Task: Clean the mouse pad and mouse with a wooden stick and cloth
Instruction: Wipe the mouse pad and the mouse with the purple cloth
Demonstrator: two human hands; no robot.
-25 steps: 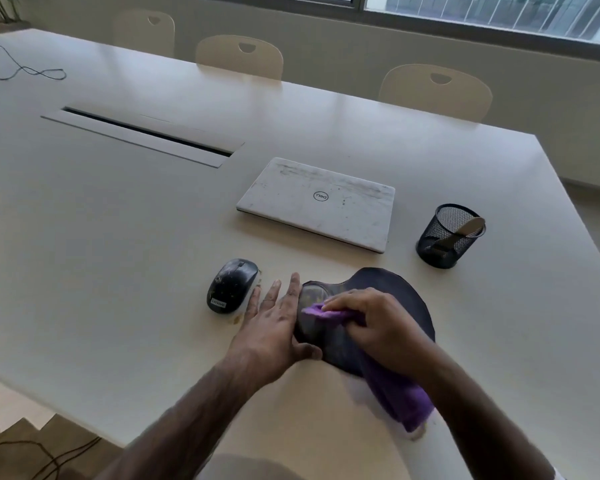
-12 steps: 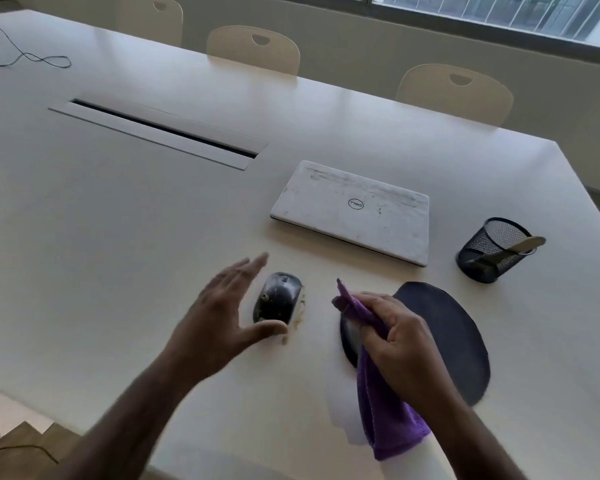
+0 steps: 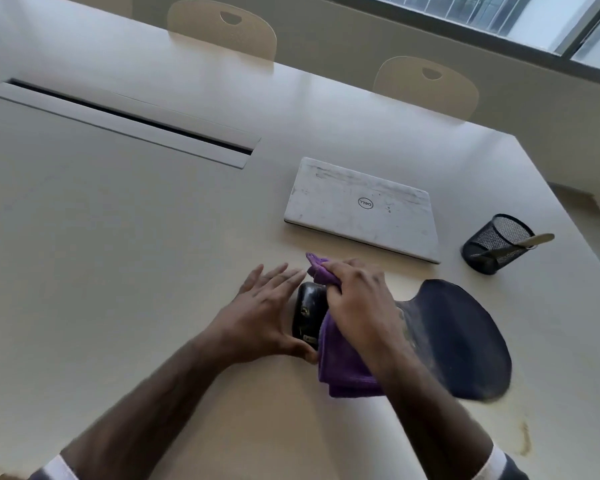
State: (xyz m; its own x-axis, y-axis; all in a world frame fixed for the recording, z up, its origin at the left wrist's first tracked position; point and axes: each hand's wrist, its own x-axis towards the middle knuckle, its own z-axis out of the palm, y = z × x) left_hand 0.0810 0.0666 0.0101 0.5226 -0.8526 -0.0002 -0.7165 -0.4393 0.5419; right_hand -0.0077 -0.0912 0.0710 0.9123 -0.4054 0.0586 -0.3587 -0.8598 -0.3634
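Observation:
A black mouse (image 3: pixel 309 311) lies on the table near the front edge. My left hand (image 3: pixel 267 317) holds it from the left, thumb at its near end and fingers along its side. My right hand (image 3: pixel 357 303) grips a purple cloth (image 3: pixel 343 365) and presses it onto the right side of the mouse, hiding that part. The dark mouse pad (image 3: pixel 461 341) with its wrist rest lies just right of my right hand. A wooden stick (image 3: pixel 530 241) leans in a black mesh cup (image 3: pixel 492 245) at the right.
A closed white laptop (image 3: pixel 361 206) lies behind the mouse. A long cable slot (image 3: pixel 129 121) runs across the table at the left. Two beige chairs (image 3: pixel 222 27) stand at the far edge. A yellowish stain (image 3: pixel 525 439) marks the table at the front right.
My left hand left the mouse pad and took hold of the mouse. My right hand carried the purple cloth off the pad and onto the mouse.

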